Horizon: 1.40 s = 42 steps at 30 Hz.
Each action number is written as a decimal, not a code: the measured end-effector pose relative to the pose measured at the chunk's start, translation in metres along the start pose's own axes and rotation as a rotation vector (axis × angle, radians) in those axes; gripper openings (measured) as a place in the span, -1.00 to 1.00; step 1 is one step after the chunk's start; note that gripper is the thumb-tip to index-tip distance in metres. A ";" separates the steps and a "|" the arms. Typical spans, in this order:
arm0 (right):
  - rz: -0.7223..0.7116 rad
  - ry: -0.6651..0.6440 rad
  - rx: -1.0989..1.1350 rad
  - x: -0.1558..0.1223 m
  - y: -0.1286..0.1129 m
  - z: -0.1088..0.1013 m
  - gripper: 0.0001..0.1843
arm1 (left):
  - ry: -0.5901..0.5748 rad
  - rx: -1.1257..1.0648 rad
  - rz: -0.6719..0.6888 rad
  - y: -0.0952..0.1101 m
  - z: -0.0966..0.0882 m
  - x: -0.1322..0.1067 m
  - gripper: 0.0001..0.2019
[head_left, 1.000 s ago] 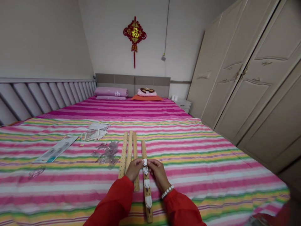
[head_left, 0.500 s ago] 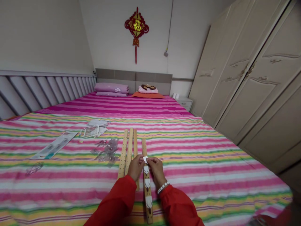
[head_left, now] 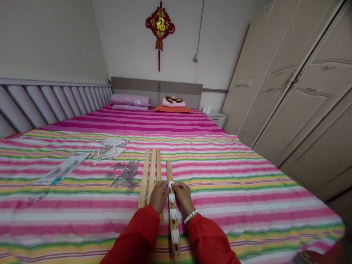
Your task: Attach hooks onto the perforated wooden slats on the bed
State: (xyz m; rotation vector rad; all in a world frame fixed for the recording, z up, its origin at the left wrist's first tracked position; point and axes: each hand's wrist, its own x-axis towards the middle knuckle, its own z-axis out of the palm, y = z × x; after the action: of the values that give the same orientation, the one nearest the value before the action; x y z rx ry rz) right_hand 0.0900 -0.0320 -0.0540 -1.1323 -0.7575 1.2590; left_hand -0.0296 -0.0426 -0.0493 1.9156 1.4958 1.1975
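A narrow wooden strip with rows of small holes [head_left: 169, 169] lies lengthwise in front of me on the striped bedsheet. Between my two hands, a white hook [head_left: 171, 184] rests against the strip, partly covered by fingertips. My left hand [head_left: 159, 197] pinches its left edge, fingers closed. From the other side my right hand [head_left: 182, 196], with a white bead bracelet at the wrist, has thumb and fingers closed on the same hook. Nearer to me, a second white hook [head_left: 172, 198], a third one [head_left: 173, 213] and a fourth one [head_left: 175, 236] sit in line along the strip.
Several more wooden strips [head_left: 144, 179] lie left of my left hand. Beyond them are a heap of clear plastic wrappers [head_left: 126, 175], some packaging cards [head_left: 111, 149], a long clear pack [head_left: 64, 168] and a thin tangled loop [head_left: 38, 196]. A wardrobe [head_left: 291, 99] stands at right.
Both hands stay at the same hook. It was tilted across the strip and now sits straighter on it. The right fingertips cover its lower right part. The view has shifted slightly.
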 end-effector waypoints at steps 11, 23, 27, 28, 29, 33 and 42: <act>0.039 0.011 0.037 0.001 -0.005 0.002 -0.75 | -0.025 0.062 -0.009 0.006 -0.001 -0.003 -0.73; -0.015 0.032 0.001 0.009 0.010 0.001 -0.73 | -0.154 0.271 0.021 0.018 -0.008 -0.001 -0.71; -0.044 0.051 -0.068 0.012 0.012 0.001 -0.76 | -0.231 0.447 0.030 0.028 -0.011 -0.002 -0.65; -0.053 0.051 -0.080 0.013 0.012 0.001 -0.77 | -0.258 0.494 0.023 0.031 -0.012 -0.002 -0.64; -0.059 0.050 -0.091 0.014 0.012 0.001 -0.79 | -0.287 0.541 0.014 0.035 -0.013 -0.002 -0.63; -0.065 0.067 -0.147 0.018 0.013 0.002 -0.84 | -0.375 0.681 -0.031 0.047 -0.017 0.002 -0.63; -0.090 0.094 -0.253 0.027 0.020 0.002 -0.90 | -0.359 0.722 0.006 0.043 -0.009 0.002 -0.66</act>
State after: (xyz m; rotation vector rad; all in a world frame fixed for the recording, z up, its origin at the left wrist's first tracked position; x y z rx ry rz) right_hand 0.0868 -0.0072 -0.0761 -1.3368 -0.9039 1.0475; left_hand -0.0130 -0.0564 -0.0105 2.4020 1.8552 0.2675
